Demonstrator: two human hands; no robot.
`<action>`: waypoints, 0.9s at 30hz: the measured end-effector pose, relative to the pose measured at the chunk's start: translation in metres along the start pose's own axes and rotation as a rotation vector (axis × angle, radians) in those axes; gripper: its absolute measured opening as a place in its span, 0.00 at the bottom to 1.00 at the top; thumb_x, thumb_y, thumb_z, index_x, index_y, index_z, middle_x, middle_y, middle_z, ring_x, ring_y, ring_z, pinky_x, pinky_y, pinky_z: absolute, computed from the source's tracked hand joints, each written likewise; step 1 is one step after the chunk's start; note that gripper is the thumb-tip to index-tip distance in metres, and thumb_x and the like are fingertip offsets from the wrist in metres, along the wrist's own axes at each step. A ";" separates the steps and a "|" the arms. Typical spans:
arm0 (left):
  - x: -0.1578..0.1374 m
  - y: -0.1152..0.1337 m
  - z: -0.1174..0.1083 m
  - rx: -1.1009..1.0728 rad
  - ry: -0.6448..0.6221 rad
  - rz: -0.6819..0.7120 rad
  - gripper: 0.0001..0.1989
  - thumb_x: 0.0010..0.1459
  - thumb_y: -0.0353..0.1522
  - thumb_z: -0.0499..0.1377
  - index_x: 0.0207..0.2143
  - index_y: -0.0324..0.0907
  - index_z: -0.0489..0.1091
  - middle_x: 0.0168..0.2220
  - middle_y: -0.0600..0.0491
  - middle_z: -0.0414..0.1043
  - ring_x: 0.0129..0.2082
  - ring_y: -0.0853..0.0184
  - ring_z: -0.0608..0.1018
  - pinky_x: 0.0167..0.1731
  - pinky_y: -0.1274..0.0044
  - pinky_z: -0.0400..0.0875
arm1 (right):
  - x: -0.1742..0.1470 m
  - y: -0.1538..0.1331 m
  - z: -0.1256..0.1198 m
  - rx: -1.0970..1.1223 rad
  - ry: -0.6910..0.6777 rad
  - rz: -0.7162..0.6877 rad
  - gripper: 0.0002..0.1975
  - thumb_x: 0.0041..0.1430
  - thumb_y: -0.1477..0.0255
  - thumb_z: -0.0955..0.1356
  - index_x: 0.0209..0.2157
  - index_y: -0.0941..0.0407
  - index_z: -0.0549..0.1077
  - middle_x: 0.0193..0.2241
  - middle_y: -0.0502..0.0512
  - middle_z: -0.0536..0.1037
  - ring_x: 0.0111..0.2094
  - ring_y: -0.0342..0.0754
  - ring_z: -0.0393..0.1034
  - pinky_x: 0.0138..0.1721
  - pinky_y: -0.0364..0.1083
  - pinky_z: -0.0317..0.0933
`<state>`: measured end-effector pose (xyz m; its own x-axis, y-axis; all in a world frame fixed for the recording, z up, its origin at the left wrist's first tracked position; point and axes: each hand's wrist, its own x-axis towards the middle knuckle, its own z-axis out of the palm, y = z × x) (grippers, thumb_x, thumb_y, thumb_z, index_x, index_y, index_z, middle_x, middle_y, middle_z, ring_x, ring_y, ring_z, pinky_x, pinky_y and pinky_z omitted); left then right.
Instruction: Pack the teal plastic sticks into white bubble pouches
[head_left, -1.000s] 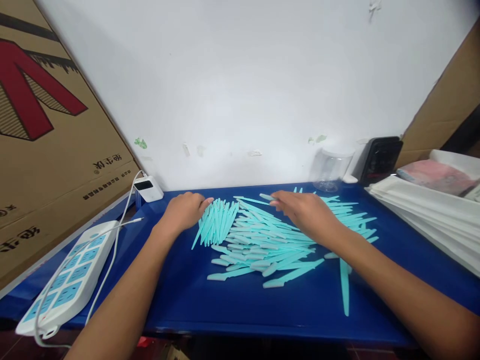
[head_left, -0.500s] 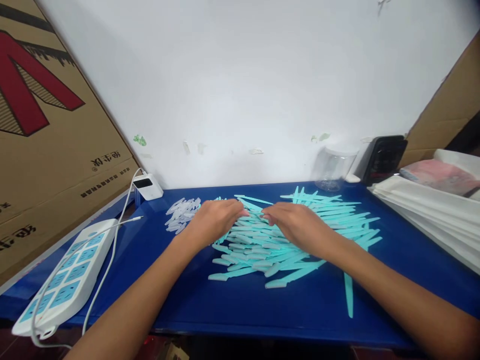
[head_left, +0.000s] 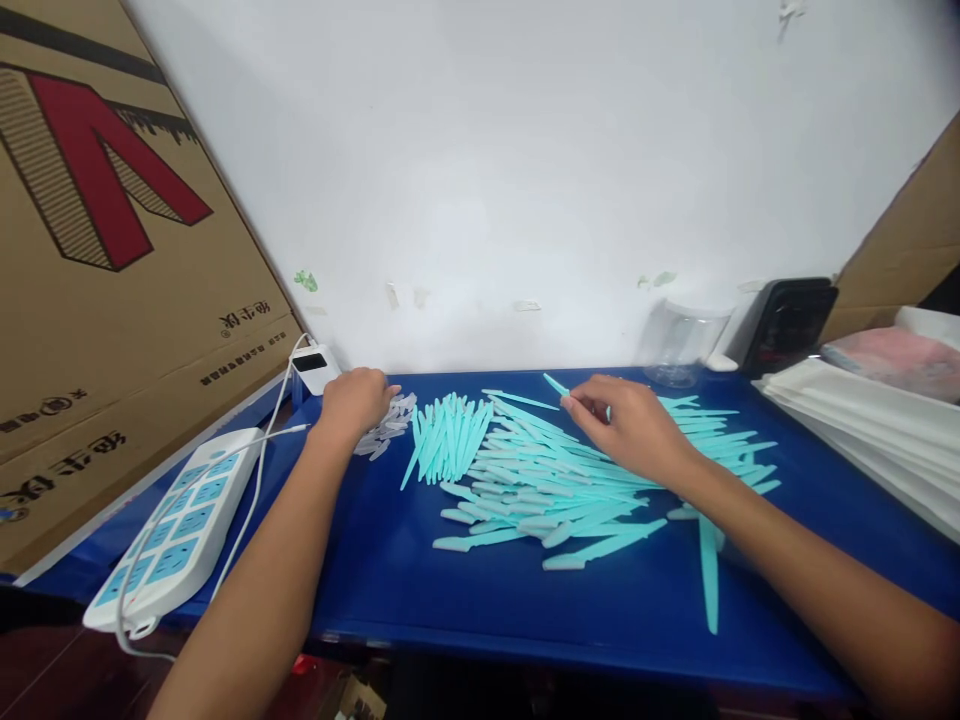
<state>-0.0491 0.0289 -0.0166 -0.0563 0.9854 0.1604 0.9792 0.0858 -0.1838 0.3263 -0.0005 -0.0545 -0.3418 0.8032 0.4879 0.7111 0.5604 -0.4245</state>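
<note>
My right hand (head_left: pixel 626 420) pinches a turquoise eyebrow razor (head_left: pixel 555 384) between thumb and fingers, its end sticking out to the upper left. Below that hand spreads a large loose pile of turquoise eyebrow razors (head_left: pixel 525 480), most with whitish covered ends pointing left. Over at the left, my left hand (head_left: pixel 358 405) is on the pile of small clear plastic caps (head_left: pixel 386 430), fingers bent; whatever they grip is hidden. Between the caps and the big pile lies a neater bunch of turquoise razors (head_left: pixel 448 440), set roughly upright in view.
A white power strip (head_left: pixel 180 530) with a cable and a small white device (head_left: pixel 315 368) stand at the left, beside a large cardboard box (head_left: pixel 150 300). To the right are a clear jar (head_left: pixel 679 345), a black object (head_left: pixel 791 325) and stacked white sheets (head_left: pixel 862 430).
My hands have parted: the left went left onto the clear caps, the right moved right, a razor now showing in it. The neater razor bunch is uncovered. The view has shifted slightly.
</note>
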 end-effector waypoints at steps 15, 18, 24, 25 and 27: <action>-0.071 0.133 0.010 -1.043 0.020 0.681 0.24 0.73 0.44 0.50 0.29 0.40 0.74 0.24 0.54 0.69 0.24 0.70 0.67 0.27 0.76 0.59 | -0.007 -0.029 0.011 1.043 -0.281 0.306 0.22 0.59 0.51 0.75 0.39 0.57 0.81 0.36 0.58 0.84 0.36 0.51 0.81 0.37 0.49 0.76; -0.054 0.109 0.002 -0.641 0.184 0.571 0.22 0.70 0.38 0.51 0.22 0.41 0.69 0.23 0.51 0.69 0.24 0.67 0.69 0.28 0.74 0.58 | -0.004 -0.026 0.007 0.934 -0.266 0.368 0.22 0.63 0.51 0.72 0.42 0.57 0.81 0.39 0.60 0.84 0.35 0.49 0.79 0.30 0.46 0.73; -0.029 0.047 -0.015 -0.115 -0.052 0.321 0.14 0.57 0.34 0.54 0.19 0.44 0.69 0.23 0.47 0.74 0.24 0.60 0.75 0.26 0.72 0.58 | 0.000 -0.021 0.003 0.732 -0.236 0.395 0.23 0.64 0.50 0.70 0.37 0.58 0.80 0.32 0.57 0.81 0.24 0.43 0.71 0.23 0.43 0.66; -0.028 0.039 -0.016 -0.089 -0.088 0.292 0.14 0.56 0.34 0.55 0.18 0.44 0.68 0.22 0.47 0.74 0.23 0.60 0.75 0.26 0.72 0.58 | 0.000 -0.019 0.004 0.728 -0.232 0.385 0.23 0.63 0.50 0.70 0.37 0.58 0.79 0.31 0.57 0.81 0.25 0.43 0.71 0.22 0.43 0.66; -0.028 0.029 -0.017 -0.070 -0.155 0.235 0.13 0.55 0.33 0.56 0.17 0.44 0.67 0.21 0.47 0.73 0.22 0.60 0.75 0.25 0.72 0.58 | 0.000 -0.014 0.007 0.729 -0.229 0.371 0.23 0.63 0.50 0.71 0.38 0.58 0.79 0.31 0.57 0.81 0.25 0.43 0.72 0.22 0.42 0.64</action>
<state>-0.0162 0.0015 -0.0097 0.1500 0.9882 -0.0299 0.9797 -0.1527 -0.1299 0.3122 -0.0070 -0.0542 -0.3360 0.9378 0.0870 0.2547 0.1794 -0.9502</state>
